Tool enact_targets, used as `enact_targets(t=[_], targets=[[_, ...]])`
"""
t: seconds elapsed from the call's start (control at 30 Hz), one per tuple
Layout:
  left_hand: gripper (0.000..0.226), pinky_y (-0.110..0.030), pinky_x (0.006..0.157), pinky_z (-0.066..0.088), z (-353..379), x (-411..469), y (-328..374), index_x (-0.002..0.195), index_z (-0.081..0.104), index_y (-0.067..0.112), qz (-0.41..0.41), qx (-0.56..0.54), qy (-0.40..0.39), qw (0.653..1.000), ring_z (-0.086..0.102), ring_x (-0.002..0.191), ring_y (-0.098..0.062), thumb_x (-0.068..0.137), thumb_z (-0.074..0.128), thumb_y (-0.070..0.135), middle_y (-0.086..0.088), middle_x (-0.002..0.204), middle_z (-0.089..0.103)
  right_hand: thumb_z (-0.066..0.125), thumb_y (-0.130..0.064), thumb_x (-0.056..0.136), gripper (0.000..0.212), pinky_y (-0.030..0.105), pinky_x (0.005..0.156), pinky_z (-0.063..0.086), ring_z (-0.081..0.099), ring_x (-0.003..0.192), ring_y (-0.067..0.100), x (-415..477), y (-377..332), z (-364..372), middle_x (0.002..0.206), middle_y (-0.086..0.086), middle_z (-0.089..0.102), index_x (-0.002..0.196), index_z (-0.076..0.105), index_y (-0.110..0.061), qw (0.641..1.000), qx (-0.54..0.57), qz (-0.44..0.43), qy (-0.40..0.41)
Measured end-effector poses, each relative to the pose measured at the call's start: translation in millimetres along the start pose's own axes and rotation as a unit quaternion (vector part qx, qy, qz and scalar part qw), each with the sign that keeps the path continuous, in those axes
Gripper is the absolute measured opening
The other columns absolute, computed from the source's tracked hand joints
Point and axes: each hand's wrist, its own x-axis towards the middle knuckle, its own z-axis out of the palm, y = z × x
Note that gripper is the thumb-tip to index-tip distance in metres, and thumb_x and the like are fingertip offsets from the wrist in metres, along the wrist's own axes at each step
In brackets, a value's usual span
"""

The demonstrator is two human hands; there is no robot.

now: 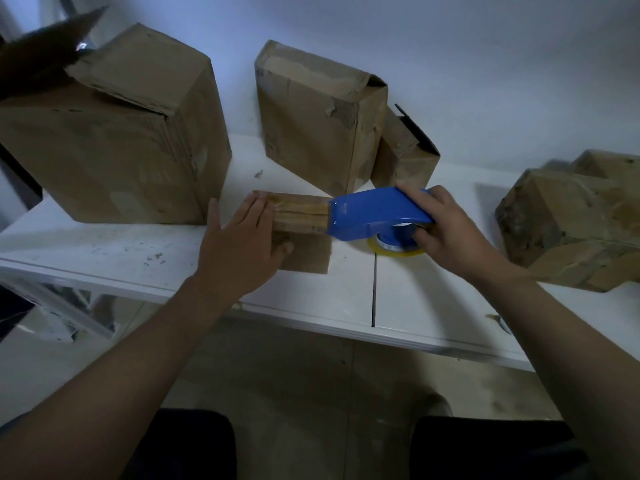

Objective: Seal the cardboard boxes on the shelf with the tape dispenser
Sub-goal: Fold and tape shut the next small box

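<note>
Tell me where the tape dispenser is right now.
Head view, just right of centre on the white shelf: the blue tape dispenser is gripped by the right hand, its front against the right end of the small box under the left hand.

A blue plastic tape dispenser (367,213) rests its front on the taped top of a small brown cardboard box (304,254) on the white shelf (104,247).

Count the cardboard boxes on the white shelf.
5: a large box far left, a medium box back centre, a small open box leaning beside it, a low box under the left hand, and a crushed box far right, possibly hiding another behind.
</note>
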Motion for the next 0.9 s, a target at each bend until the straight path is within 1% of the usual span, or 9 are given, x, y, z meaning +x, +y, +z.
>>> enact_targets(t=[0.1,0.17,0.3,0.43,0.5,0.6,0.7,0.8,0.9], targets=[[0.094,-0.068,0.118,0.011,-3,0,-11,0.152,0.038,0.016,-0.040,0.014,-0.015,0.999,0.027,0.150,-0.020,0.092,0.001,0.077,-0.004,0.160,0.036,0.059,0.002,0.091,0.080,0.002,0.084,0.034,0.043,0.098,0.009,6,-11,14,0.113,0.001,0.040,0.156,0.032,-0.034,1.000,0.022,0.007,-0.012],[0.097,-0.067,0.118,0.009,-3,2,-10,0.152,0.037,0.016,-0.047,0.014,-0.019,0.999,0.024,0.151,-0.020,0.090,-0.001,0.080,-0.005,0.161,0.034,0.059,0.003,0.092,0.079,0.003,0.084,0.035,0.044,0.097,0.010,9,-14,18,0.111,0.001,0.040,0.156,0.032,-0.034,1.000,0.024,0.014,-0.010],[0.098,-0.062,0.120,0.009,-5,5,10,0.153,0.036,0.018,-0.013,-0.008,-0.024,1.000,0.025,0.151,-0.023,0.087,0.001,0.080,-0.004,0.161,0.033,0.057,0.003,0.091,0.079,0.003,0.082,0.035,0.043,0.097,0.010,11,-15,16,0.112,0.001,0.040,0.156,0.033,-0.035,0.999,0.021,0.022,-0.010],[0.098,-0.056,0.119,0.022,-5,12,29,0.153,0.039,0.018,0.019,-0.030,-0.023,0.999,0.032,0.148,-0.026,0.084,0.003,0.079,-0.004,0.160,0.036,0.057,0.002,0.093,0.078,0.004,0.081,0.037,0.044,0.099,0.011,11,-15,16,0.114,-0.001,0.040,0.156,0.031,-0.037,0.999,0.013,0.028,-0.016],[0.098,-0.054,0.119,0.024,-1,13,30,0.153,0.038,0.017,0.030,-0.036,-0.021,0.999,0.031,0.148,-0.026,0.084,0.005,0.079,-0.005,0.161,0.035,0.057,0.001,0.094,0.079,0.004,0.080,0.036,0.045,0.099,0.011,12,-14,16,0.114,-0.001,0.040,0.156,0.030,-0.038,0.999,0.010,0.026,-0.018],[0.101,-0.052,0.120,0.024,1,13,28,0.154,0.036,0.017,0.026,-0.052,-0.020,0.998,0.029,0.149,-0.024,0.082,0.009,0.082,-0.004,0.162,0.032,0.057,0.002,0.093,0.080,0.002,0.079,0.036,0.044,0.098,0.010,13,-13,14,0.114,0.000,0.040,0.156,0.030,-0.039,1.000,0.010,0.018,-0.022],[0.101,-0.050,0.121,0.022,2,11,28,0.155,0.034,0.015,0.024,-0.053,-0.016,0.998,0.026,0.151,-0.023,0.083,0.011,0.082,-0.004,0.163,0.030,0.058,0.004,0.089,0.081,0.001,0.082,0.034,0.044,0.101,0.010,14,-9,6,0.115,0.001,0.044,0.155,0.033,-0.036,1.000,0.021,0.001,0.005],[0.099,-0.048,0.123,0.019,4,12,26,0.156,0.030,0.017,0.022,-0.054,-0.021,0.998,0.022,0.152,-0.020,0.083,0.010,0.082,-0.001,0.164,0.026,0.058,0.006,0.088,0.081,0.000,0.083,0.033,0.042,0.101,0.006,13,-7,2,0.116,0.000,0.043,0.155,0.035,-0.032,1.000,0.026,-0.010,0.011],[0.099,-0.048,0.124,0.017,7,13,24,0.157,0.028,0.019,0.023,-0.062,-0.025,0.997,0.020,0.152,-0.019,0.084,0.006,0.080,0.000,0.165,0.024,0.058,0.007,0.086,0.082,0.001,0.085,0.032,0.041,0.101,0.006,9,-4,2,0.116,0.002,0.044,0.154,0.036,-0.032,0.999,0.032,-0.017,0.014]])
